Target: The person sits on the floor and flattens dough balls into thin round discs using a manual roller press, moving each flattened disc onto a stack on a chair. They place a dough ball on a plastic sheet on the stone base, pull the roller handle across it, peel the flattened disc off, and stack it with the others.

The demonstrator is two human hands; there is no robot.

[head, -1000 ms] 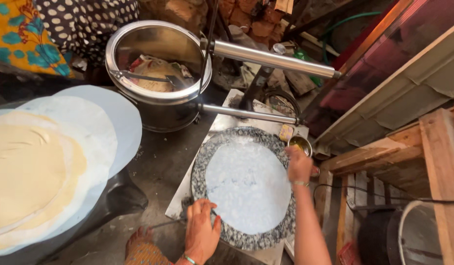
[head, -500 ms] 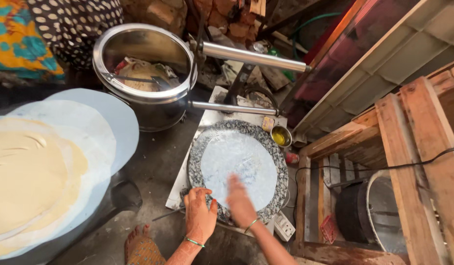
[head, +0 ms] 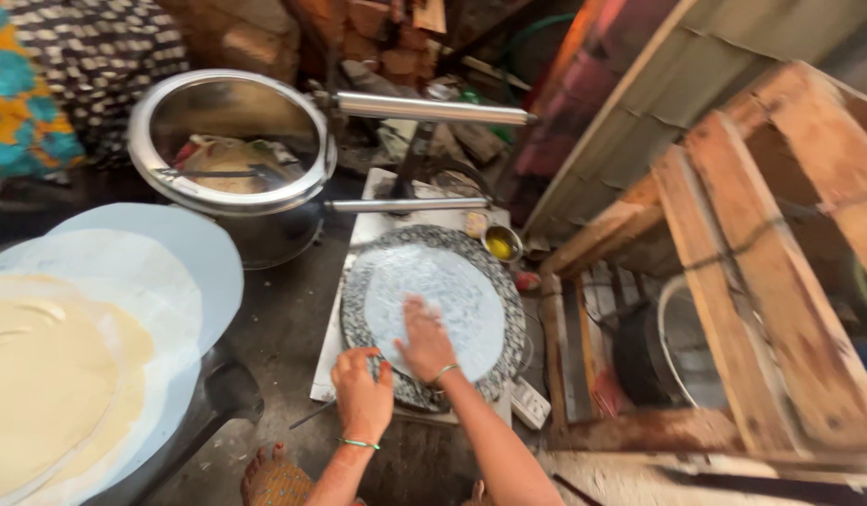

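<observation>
Both open: right hand (head: 424,339) flat on thin dough sheet (head: 433,300), left hand (head: 361,398) at speckled board (head: 508,356) rim. Sheet likely soft, tearable; lift by edge.

The dark, grimy concrete floor (head: 284,328) carries a white rectangular slab (head: 358,244), on which a round speckled stone board (head: 508,319) rests. Directly on the floor beside it stands a large steel pressure cooker (head: 232,141), and a small steel bowl of yellow oil (head: 502,245) sits at the slab's far corner.

Black-and-white speckled round board (head: 508,361)
</observation>
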